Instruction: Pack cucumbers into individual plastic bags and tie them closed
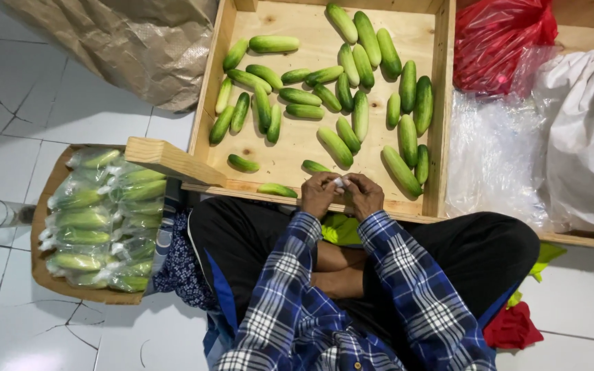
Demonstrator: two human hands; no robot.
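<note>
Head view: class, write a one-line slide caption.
Both hands pinch something small and white beside a wooden tray of loose cucumbers.

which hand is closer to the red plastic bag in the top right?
Right. The right hand sits at the wooden tray's near edge, below-left of the red plastic bag. The left hand touches it from the far side, farther from the bag.
</note>
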